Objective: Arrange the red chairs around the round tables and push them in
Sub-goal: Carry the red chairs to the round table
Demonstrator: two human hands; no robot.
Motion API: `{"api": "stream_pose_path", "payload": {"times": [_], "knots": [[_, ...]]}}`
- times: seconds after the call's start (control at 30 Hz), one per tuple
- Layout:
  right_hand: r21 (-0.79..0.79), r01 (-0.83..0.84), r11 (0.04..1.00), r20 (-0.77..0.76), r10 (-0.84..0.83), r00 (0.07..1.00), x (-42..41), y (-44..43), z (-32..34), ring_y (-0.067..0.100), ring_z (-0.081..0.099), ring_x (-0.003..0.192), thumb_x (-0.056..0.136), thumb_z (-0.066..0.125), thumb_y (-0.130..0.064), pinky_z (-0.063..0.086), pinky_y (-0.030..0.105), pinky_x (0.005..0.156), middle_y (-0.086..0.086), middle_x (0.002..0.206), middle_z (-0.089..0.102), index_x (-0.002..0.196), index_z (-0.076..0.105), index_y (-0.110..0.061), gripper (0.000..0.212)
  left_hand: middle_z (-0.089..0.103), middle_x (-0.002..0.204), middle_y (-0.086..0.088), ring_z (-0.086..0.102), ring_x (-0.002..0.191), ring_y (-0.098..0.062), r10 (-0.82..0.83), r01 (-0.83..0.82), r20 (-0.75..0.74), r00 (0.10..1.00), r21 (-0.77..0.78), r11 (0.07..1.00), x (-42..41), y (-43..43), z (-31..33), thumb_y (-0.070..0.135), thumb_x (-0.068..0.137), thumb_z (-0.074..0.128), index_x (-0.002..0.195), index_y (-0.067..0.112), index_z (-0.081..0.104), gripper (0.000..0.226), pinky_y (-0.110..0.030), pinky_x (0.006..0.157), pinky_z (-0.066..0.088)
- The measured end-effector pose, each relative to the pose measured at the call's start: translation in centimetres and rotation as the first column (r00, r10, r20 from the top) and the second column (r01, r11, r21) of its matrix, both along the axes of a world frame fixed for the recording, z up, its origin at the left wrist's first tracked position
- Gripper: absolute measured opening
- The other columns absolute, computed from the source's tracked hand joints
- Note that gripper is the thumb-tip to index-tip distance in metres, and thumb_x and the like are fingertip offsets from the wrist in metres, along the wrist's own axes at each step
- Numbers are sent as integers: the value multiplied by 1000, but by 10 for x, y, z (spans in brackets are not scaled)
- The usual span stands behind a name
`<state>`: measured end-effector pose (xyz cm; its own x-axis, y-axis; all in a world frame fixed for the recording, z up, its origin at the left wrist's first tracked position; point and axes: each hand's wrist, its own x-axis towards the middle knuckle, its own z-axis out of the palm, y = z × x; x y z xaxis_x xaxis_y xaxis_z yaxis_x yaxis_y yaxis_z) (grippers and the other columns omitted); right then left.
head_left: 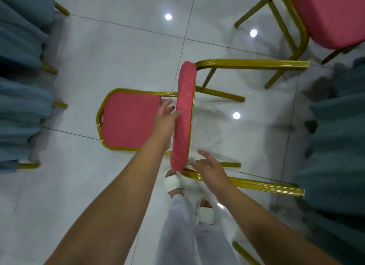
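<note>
Two red chairs in view, both with gold frames. One chair [130,118] is lying tipped over in the middle of the frame on the white tile floor [98,57], its back pad pointing left and the seat [184,114] standing on edge, so I'm looking at the cushion's side. Its legs [252,64] stick out to the right, one pair running across the upper middle and the other along the lower right. My left hand [166,114] is at the middle of the frame, fingers spread loosely and resting against the left face of the seat, not really wrapped around anything. My right hand [212,170] is just right of the seat's lower corner, open with fingers splayed, over the gold leg rail there; can't honestly tell if it's touching the rail or just above it. So neither hand has a proper hold on the thing. Second chair [333,16] is in the upper right corner, seat cushion and a couple of legs showing, well apart from my hands. Grey-blue cloth [21,53] hangs down the left edge with gold chair feet poking out under it, and more of the same cloth fills the right edge. My feet in white slippers [173,181] are at the bottom middle, one right below the seat's lower corner.
</note>
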<state>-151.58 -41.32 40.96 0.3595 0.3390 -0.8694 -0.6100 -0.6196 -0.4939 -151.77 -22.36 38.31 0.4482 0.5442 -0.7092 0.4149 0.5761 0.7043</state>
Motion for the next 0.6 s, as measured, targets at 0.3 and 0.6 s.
{"api": "stream_pose_path", "payload": {"times": [0.3,0.6], "knots": [[-380,-457,804,541,594,595,115,89,46,24,34,141,87,65,-52,33,46,114,4,154,36,148,39,-24,71,58,126,-12,56,116,-34,220,-478,-453,864,-599,642,-148,-75,-18,54,81,70,134,17,55,67,-45,98,44],[-628,-636,449,161,874,458,222,286,-28,32,60,102,70,76,-61,53,44,67,2,129,54,151,29,-27,99,63,113,-22,60,86,-28,341,-627,-530,776,-701,338,-128,-76,-88,72,61,74,130,8,53,97,-35,60,50]]}}
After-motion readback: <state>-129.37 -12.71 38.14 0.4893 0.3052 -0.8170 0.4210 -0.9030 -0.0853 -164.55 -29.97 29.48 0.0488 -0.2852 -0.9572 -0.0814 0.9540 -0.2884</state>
